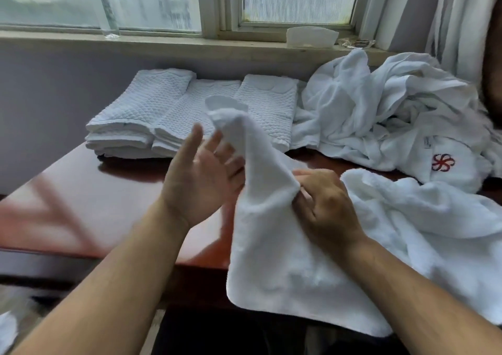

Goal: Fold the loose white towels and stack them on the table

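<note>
A small white towel (271, 246) hangs in front of me over the near edge of the dark red table (108, 191). My right hand (323, 205) pinches its right edge about halfway up. My left hand (201, 175) is held with the palm up and the fingers spread, and its fingertips touch the towel's raised top corner. Folded quilted white towels (163, 115) lie in stacks at the back of the table. A loose white towel (434, 219) is spread out on the right.
A heap of crumpled white linen (380, 110) with a red flower logo (442, 162) fills the back right. On the window sill stand a clear bottle (108, 10) and a white holder (312, 37). A curtain (445, 15) hangs at the right.
</note>
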### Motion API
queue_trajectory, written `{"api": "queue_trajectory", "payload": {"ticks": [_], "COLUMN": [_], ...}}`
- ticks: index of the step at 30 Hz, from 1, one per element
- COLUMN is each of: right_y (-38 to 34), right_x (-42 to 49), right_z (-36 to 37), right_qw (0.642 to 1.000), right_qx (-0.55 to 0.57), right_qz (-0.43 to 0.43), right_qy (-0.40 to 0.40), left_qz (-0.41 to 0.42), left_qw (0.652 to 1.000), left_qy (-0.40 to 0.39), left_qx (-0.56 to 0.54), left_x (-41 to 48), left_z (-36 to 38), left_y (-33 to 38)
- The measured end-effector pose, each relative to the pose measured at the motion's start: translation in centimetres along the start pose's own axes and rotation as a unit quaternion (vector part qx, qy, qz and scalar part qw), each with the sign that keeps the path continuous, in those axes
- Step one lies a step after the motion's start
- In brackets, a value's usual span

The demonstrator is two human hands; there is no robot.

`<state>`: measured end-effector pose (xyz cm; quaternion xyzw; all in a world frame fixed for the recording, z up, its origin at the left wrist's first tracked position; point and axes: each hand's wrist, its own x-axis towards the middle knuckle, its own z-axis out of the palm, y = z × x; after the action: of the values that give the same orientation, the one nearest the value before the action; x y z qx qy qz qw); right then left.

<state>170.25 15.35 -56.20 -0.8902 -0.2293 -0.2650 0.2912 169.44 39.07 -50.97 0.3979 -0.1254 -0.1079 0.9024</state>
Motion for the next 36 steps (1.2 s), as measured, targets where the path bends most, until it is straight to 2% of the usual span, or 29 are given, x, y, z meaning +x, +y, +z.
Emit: {"api": "queue_trajectory", "payload": {"ticks": [1,3,5,8,10,12,14,15,16,17,18,19,20,21,23,25,27,29,33,36], "right_y": [0.0,0.1,0.2,0.1,0.0,0.1,0.0,-0.1,-0.2,-0.4,-0.4,-0.5,-0.6,-0.7,-0.8,-0.6,0.0,0.7,3.9,6.7], "right_x": [0.1,0.1,-0.1,0.0,0.5,0.9,1.2,1.2,1.2,1.2,1.3,1.2,1.1,1.0,0.8,0.7,0.5,-0.1,-2.4,-4.3], "right_z": [0.1,0.5,1.0,1.2,1.2,1.7,2.5,2.9,3.3,3.5,3.5,3.6,3.6,3.5,3.0,1.9,0.0,-2.3,-7.5,-10.4], "right_qw": [1.0,0.995,0.99,0.993,0.993,0.983,0.963,0.957,0.955,0.955,0.956,0.957,0.961,0.968,0.986,0.996,0.997,0.993,0.961,0.899], "right_qx": [-0.005,-0.026,-0.06,-0.055,-0.058,-0.098,-0.159,-0.175,-0.181,-0.18,-0.176,-0.169,-0.156,-0.132,-0.073,-0.05,-0.052,-0.055,-0.151,-0.237], "right_qz": [0.014,0.05,0.058,0.044,0.039,0.045,0.041,0.035,0.031,0.032,0.034,0.034,0.03,0.02,-0.002,0.012,0.054,0.107,0.23,0.334], "right_qy": [-0.023,-0.078,-0.11,-0.094,-0.095,-0.147,-0.213,-0.229,-0.233,-0.233,-0.232,-0.232,-0.227,-0.213,-0.153,-0.079,-0.02,0.002,-0.045,-0.155], "left_qz": [-0.022,-0.077,-0.071,-0.012,-0.056,-0.133,-0.155,-0.147,-0.129,-0.105,-0.074,-0.036,0.004,0.041,0.091,0.116,0.112,0.094,0.081,0.08], "left_qw": [0.995,0.949,0.908,0.906,0.935,0.961,0.973,0.975,0.973,0.959,0.926,0.878,0.84,0.821,0.814,0.799,0.76,0.707,0.609,0.555], "left_qy": [0.005,0.032,0.079,0.161,0.139,0.071,0.02,0.026,0.067,0.138,0.224,0.303,0.348,0.36,0.331,0.262,0.158,0.06,-0.069,-0.092], "left_qx": [0.093,0.304,0.404,0.39,0.322,0.232,0.17,0.163,0.179,0.222,0.293,0.368,0.415,0.441,0.469,0.529,0.621,0.699,0.786,0.823], "left_x": [-0.2,-0.9,-1.4,-1.6,-1.8,-2.8,-3.6,-3.8,-3.8,-3.7,-3.6,-3.4,-3.2,-3.0,-2.7,-2.4,-1.7,-0.2,3.8,5.7], "left_z": [-0.1,-0.4,-0.6,-1.0,-1.6,-2.0,-2.4,-2.6,-2.9,-3.0,-3.0,-3.1,-3.0,-2.9,-2.3,-1.0,0.8,2.5,5.2,6.3], "left_y": [-0.5,-1.9,-2.8,-1.6,0.6,2.9,4.7,5.3,5.7,5.9,5.9,5.9,5.7,5.5,4.4,2.6,0.0,-3.2,-9.1,-12.3]}}
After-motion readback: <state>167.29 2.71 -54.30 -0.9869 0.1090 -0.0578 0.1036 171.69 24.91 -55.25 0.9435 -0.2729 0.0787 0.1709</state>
